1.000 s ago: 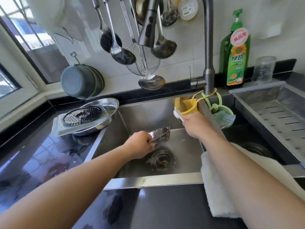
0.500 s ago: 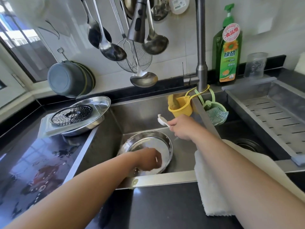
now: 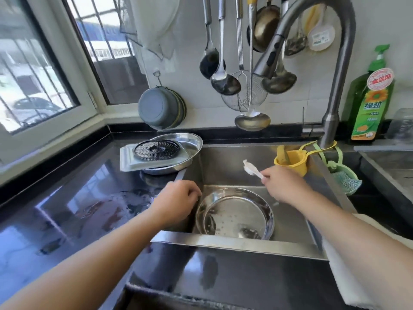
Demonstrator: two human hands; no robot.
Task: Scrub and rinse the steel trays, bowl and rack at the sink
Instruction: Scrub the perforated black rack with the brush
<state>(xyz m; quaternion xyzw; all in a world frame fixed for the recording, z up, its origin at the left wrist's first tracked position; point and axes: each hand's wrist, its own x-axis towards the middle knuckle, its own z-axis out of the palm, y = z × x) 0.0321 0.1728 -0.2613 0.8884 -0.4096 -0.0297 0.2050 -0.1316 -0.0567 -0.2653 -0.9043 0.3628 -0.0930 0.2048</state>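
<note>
A round steel tray (image 3: 234, 218) lies flat on the bottom of the sink (image 3: 234, 241), over the drain. My left hand (image 3: 178, 203) hovers at the sink's left edge just beside the tray's rim, fingers loosely curled, with nothing seen in it. My right hand (image 3: 283, 184) is above the tray's far side and pinches the handle of a white scrubbing brush (image 3: 251, 168), head pointing up and left. On the counter left of the sink stands a stack: a round steel tray (image 3: 193, 144), a rectangular tray (image 3: 128, 162) in it, and a perforated round rack (image 3: 156, 149) on top.
The faucet (image 3: 335, 86) arches over the sink, with a yellow cup (image 3: 292, 163) and a green scrubber holder (image 3: 344, 177) hung at its base. A green detergent bottle (image 3: 371, 101) stands behind. A white cloth (image 3: 348, 271) drapes over the sink's right edge. Ladles (image 3: 225, 81) hang above.
My left hand has let go of the round tray, left it flat in the sink and risen to the sink's left edge. My right hand drew the white brush out of the yellow cup.
</note>
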